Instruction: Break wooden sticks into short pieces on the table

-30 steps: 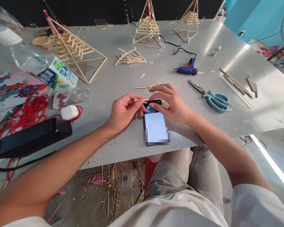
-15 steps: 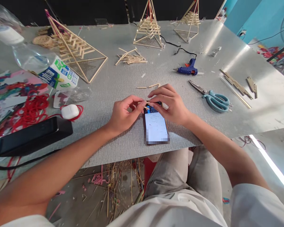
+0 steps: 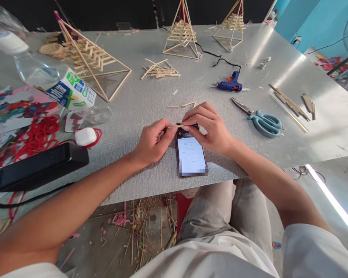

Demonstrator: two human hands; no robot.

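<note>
My left hand (image 3: 152,142) and my right hand (image 3: 210,127) meet over the top end of a phone (image 3: 190,152) lying lit on the grey table (image 3: 150,96). Both pinch a short thin wooden stick (image 3: 178,126) between thumb and fingertips, the left on its left end, the right on its right end. A few loose short sticks (image 3: 183,105) lie just beyond my right hand.
Turquoise scissors (image 3: 263,121) and a blue glue gun (image 3: 229,84) lie to the right. Stick pyramids (image 3: 88,60) (image 3: 182,33) (image 3: 231,24) stand at the back, with a stick pile (image 3: 159,70). A plastic bottle (image 3: 50,77), white earbud case (image 3: 85,136), red yarn (image 3: 36,133) and black box (image 3: 37,166) sit left.
Both hands have drawn slightly closer together on the stick and slid a little toward me over the phone's top. Nothing else on the table has moved.
</note>
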